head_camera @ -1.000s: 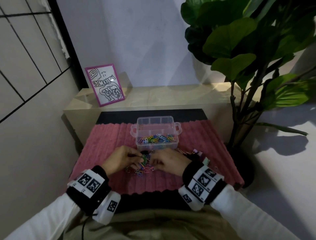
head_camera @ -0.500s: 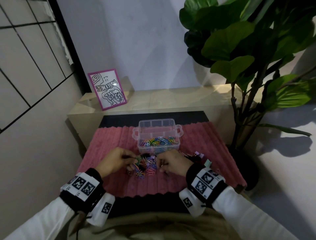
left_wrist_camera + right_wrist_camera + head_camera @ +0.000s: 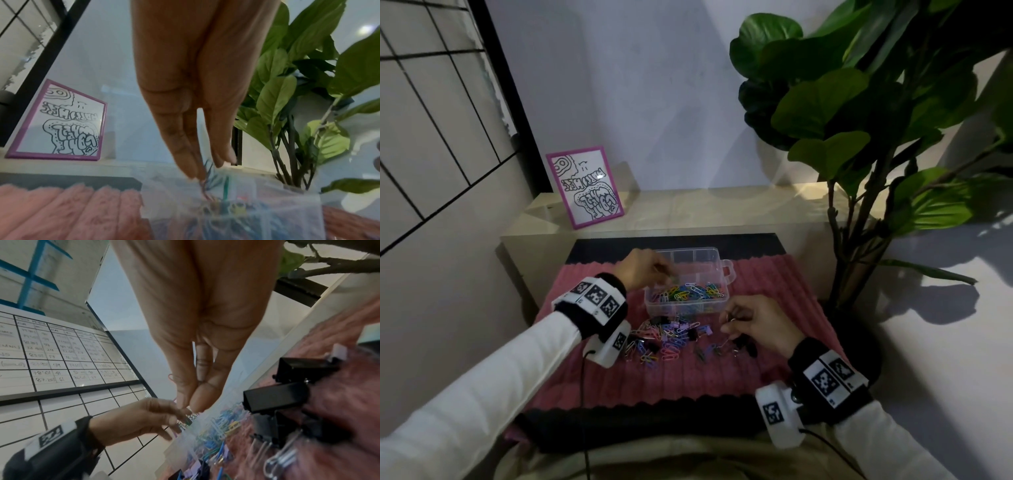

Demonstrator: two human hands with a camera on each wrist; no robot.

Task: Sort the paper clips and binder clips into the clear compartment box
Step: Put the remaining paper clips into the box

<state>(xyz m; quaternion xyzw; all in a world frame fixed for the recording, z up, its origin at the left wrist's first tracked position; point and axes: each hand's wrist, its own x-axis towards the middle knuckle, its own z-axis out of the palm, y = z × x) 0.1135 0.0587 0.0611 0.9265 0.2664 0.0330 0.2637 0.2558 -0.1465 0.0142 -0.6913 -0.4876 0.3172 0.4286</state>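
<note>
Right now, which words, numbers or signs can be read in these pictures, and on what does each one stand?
Framed drawing: bubble letters that look mirrored; not readable.
Whiteboard table: handwritten numbers, mostly blurred; "41", "61" and "17" seem to read.
Wrist bands: black-and-white square codes, no words.
Clear box: no label visible.

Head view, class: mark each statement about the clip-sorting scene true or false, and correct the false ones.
1. The left hand is over the clear compartment box. True.
2. Coloured paper clips lie in the box's near section. True.
3. The box stands on a blue mat. False: the ribbed mat is pink.
4. The right hand is flat and empty. False: it pinches a small clip.
5. No clips remain on the mat. False: a loose pile lies before the box.
</note>
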